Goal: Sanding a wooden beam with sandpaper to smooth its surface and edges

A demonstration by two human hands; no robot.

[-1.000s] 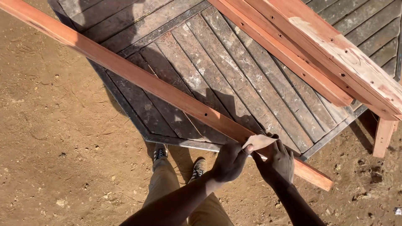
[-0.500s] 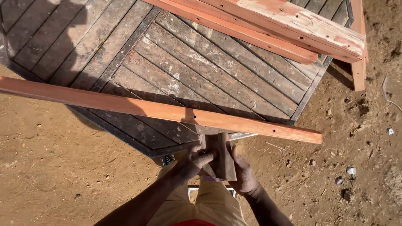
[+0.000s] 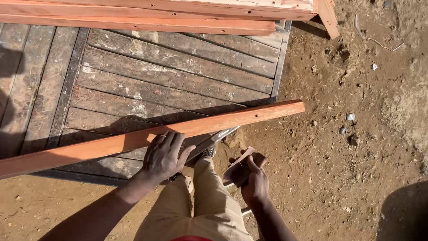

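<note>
Your left hand [image 3: 166,154] lies palm down, fingers spread, on a long reddish wooden batten [image 3: 151,137]. The batten runs across the lower edge of a weathered plank platform [image 3: 178,76], its right end jutting past the platform's right corner over the dirt ground [image 3: 356,169]. Your right hand [image 3: 255,185] is wrapped around a small dark wooden block [image 3: 244,164], just below the batten and apart from it. More reddish timbers [image 3: 147,13] lie along the platform's far edge.

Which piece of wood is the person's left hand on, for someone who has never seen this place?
Find the grey weathered deck. The long reddish board lies slantwise over its near edge, under the left hand. Unlike the stacked lumber at the far side, it lies alone.
</note>
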